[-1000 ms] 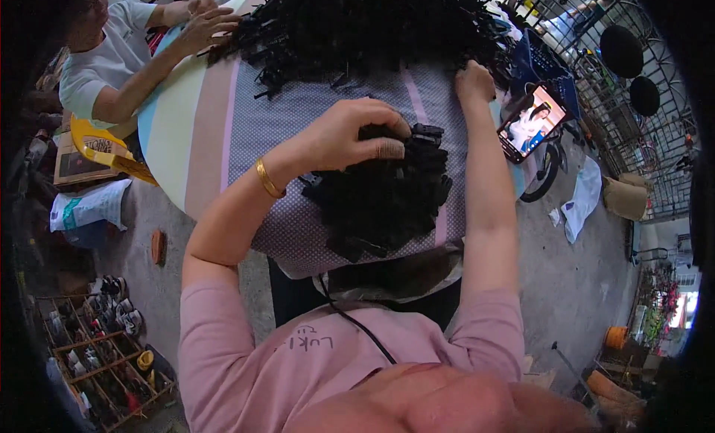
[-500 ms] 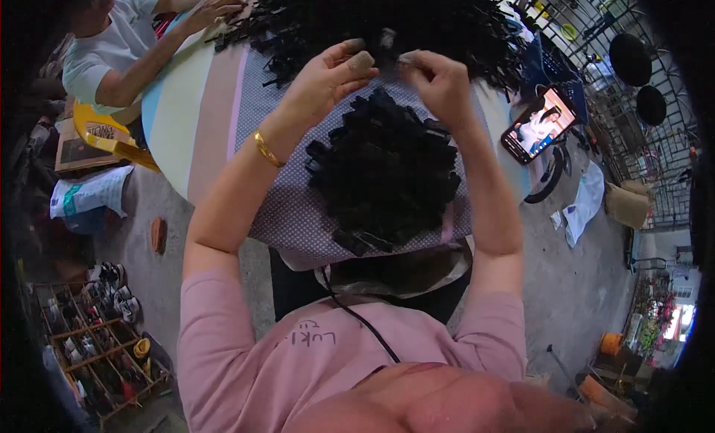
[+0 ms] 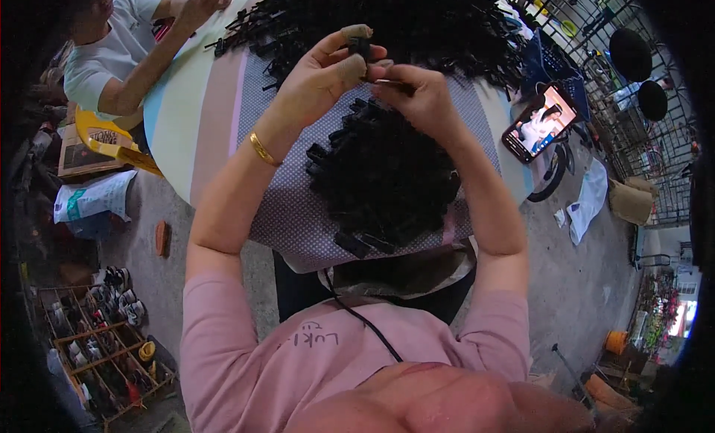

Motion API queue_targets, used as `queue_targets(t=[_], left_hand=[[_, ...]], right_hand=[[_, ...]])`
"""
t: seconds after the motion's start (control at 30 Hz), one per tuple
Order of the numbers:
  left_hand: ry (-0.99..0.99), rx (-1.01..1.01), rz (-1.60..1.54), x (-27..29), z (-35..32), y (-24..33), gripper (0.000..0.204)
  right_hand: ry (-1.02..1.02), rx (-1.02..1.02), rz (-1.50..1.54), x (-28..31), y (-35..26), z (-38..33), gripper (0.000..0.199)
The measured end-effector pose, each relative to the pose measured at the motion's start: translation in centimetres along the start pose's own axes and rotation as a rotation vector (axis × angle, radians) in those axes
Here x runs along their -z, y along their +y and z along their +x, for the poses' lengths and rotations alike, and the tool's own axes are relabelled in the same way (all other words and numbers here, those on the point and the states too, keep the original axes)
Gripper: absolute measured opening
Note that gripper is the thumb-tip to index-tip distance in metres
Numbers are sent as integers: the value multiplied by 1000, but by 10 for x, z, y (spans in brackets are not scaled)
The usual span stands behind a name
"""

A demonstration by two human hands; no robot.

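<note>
My left hand (image 3: 324,75), with pale covers on its thumb and a finger, grips a small black piece (image 3: 360,47) upright between the fingertips. My right hand (image 3: 421,94) is closed in a pinch right beside it, its fingertips at the left thumb. What the right fingers hold, if anything, is too small to make out. Below both hands a heaped pile of short black pieces (image 3: 383,176) lies on the near part of the table. A larger heap of black strip-like pieces (image 3: 417,30) spreads beyond the hands.
The table (image 3: 212,135) has a striped, patterned cover. A phone (image 3: 540,124) with a lit screen stands at its right, near a dark blue crate (image 3: 555,68). At the far left a co-worker (image 3: 123,45) sits at the table. A shoe rack (image 3: 104,351) stands lower left.
My hands have come together, and a black piece now shows in my left fingers. The co-worker's hands have lifted off the table edge.
</note>
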State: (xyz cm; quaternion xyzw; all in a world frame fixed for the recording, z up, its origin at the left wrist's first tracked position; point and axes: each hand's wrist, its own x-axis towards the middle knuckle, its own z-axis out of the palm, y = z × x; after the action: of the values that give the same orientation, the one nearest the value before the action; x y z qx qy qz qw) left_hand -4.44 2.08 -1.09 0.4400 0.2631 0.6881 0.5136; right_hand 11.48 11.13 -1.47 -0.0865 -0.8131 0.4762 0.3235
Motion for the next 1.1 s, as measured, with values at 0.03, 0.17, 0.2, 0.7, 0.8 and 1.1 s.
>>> queue_targets(t=[0.03, 0.17, 0.2, 0.7, 0.8, 1.1], left_hand=[[-2, 0, 0, -1, 0, 1, 51], [115, -104, 366, -11, -3, 2, 41], [121, -106, 454, -16, -5, 0, 37], [232, -269, 690, -29, -14, -10, 19], [254, -341, 878, -38, -18, -6, 17], [251, -289, 629, -41, -13, -7, 21]], right_hand=[[51, 21, -58, 2, -2, 1, 21], [106, -87, 156, 18, -11, 2, 19], [104, -86, 155, 15, -13, 1, 19], [50, -150, 40, -3, -22, -5, 16], [18, -250, 230, -3, -26, -6, 16], [48, -78, 60, 7, -24, -4, 14]])
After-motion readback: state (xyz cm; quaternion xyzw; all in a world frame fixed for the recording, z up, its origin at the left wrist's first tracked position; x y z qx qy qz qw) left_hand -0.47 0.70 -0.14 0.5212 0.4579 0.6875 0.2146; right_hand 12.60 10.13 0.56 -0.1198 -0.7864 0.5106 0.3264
